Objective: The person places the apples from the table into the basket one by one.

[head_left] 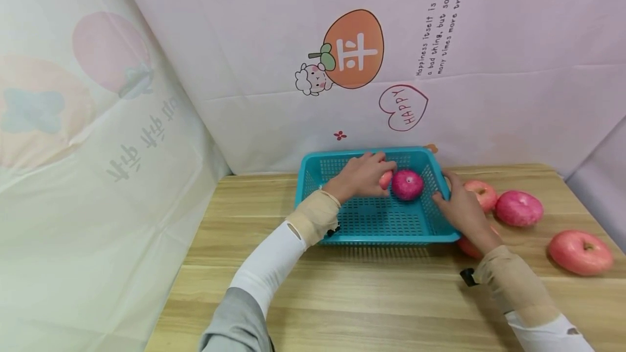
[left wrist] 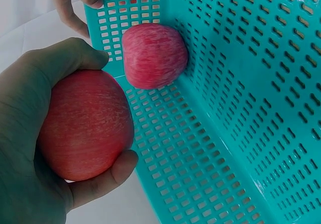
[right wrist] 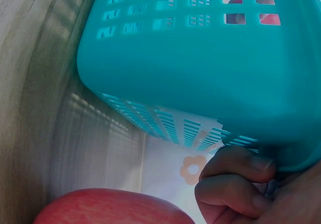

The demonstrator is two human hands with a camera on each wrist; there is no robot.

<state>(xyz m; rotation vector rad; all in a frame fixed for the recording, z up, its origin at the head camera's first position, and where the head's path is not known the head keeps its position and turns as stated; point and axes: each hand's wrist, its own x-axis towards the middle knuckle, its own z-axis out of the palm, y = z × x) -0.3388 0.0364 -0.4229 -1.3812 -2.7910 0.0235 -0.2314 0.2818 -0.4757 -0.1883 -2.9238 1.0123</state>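
My left hand (head_left: pixel 364 174) holds a red apple (left wrist: pixel 88 126) over the inside of a turquoise plastic basket (head_left: pixel 371 239), thumb on one side and fingers round the other. Only a small part of that apple shows past the fingers in the head view. A darker, magenta-looking apple (head_left: pixel 408 184) lies in the basket against its right end, just beyond the held one. At that same end my right hand (head_left: pixel 462 208) grips the basket's rim, and its curled fingers (right wrist: pixel 228 191) show beneath the rim in the right wrist view.
Right of the basket on the wooden table (head_left: pixel 235 265) lie a pale red apple (head_left: pixel 481 194), a magenta one (head_left: pixel 519 208) and a larger red one (head_left: pixel 580 252). Another apple (head_left: pixel 468 247) is partly hidden by my right forearm. Printed white cloth (head_left: pixel 254 124) hangs behind the basket.
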